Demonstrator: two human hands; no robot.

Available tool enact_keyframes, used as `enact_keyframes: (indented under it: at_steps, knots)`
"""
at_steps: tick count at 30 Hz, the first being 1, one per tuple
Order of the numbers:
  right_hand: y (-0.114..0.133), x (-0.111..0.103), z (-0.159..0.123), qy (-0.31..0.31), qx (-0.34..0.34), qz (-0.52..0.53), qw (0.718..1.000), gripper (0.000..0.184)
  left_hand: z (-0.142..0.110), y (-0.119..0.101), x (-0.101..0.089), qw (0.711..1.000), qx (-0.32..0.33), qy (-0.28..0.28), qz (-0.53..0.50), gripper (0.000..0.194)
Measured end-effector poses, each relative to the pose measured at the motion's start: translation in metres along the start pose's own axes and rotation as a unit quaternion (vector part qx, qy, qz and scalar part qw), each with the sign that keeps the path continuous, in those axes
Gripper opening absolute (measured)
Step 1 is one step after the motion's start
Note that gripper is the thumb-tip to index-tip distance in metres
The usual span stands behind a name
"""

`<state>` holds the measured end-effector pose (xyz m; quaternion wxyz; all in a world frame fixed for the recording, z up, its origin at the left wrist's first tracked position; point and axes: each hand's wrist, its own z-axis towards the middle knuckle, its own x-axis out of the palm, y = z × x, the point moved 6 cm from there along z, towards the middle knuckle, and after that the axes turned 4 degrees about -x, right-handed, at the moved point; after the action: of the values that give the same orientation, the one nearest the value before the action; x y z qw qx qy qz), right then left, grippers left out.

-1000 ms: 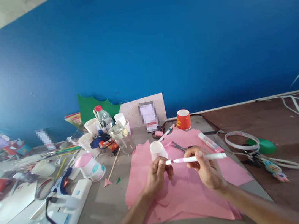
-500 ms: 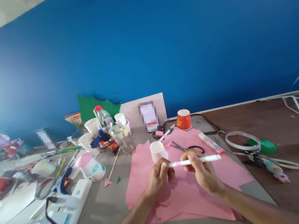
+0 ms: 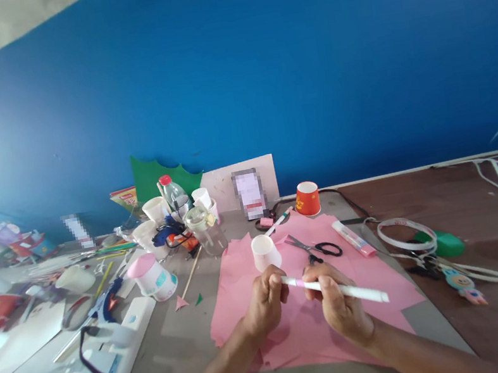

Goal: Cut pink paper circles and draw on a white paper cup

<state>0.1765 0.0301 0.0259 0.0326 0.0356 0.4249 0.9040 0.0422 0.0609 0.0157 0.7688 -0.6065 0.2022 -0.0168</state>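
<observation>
A white marker pen (image 3: 363, 293) with a purple band is held between both hands above sheets of pink paper (image 3: 299, 338). My left hand (image 3: 267, 302) is closed on its left end. Around the barrel, right of the band, wraps my right hand (image 3: 340, 305). Just beyond my left hand a white paper cup (image 3: 265, 252) stands on the paper. Scissors with black handles (image 3: 327, 250) lie past my right hand, beside a clear and pink tube (image 3: 353, 239).
A red paper cup (image 3: 308, 199) stands at the back by the blue wall. To the left are a pink-topped cup (image 3: 152, 277), a glass jar (image 3: 209, 232) and a white power strip (image 3: 133, 322). A coiled white cable (image 3: 406, 232) lies on the brown wood at right.
The marker has tilted, its right end swinging down and toward me. My right hand has dropped slightly with it. Both hands still grip the marker.
</observation>
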Motion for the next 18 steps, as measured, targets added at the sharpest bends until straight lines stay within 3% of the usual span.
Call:
enact_keyframes:
  at_steps: [4, 7, 11, 14, 16, 18]
  knots:
    - [-0.003, -0.002, 0.006, 0.021, 0.019, -0.005, 1.0, 0.032, 0.002, 0.007, 0.002, 1.0, -0.023, -0.007, -0.014, 0.054]
    - [-0.005, -0.008, 0.015, 0.046, 0.02, -0.009, 0.999, 0.031, 0.003, 0.013, -0.004, 0.999, -0.018, -0.046, -0.006, 0.056]
    - [-0.014, -0.031, 0.032, -0.023, 0.009, -0.107, 0.994, 0.02, 0.004, 0.016, -0.028, 0.988, 0.02, -0.154, 0.019, 0.048]
    - [-0.027, -0.036, 0.041, -0.01, -0.026, -0.254, 0.967, 0.018, 0.005, 0.014, -0.045, 0.968, 0.037, -0.242, 0.059, 0.029]
    - [-0.039, -0.034, 0.042, 0.03, -0.053, -0.335, 0.94, 0.025, 0.007, 0.012, -0.047, 0.96, 0.035, -0.258, 0.101, 0.026]
    - [-0.053, -0.031, 0.039, 0.073, -0.066, -0.405, 0.909, 0.036, 0.01, 0.012, -0.045, 0.959, 0.023, -0.248, 0.136, 0.036]
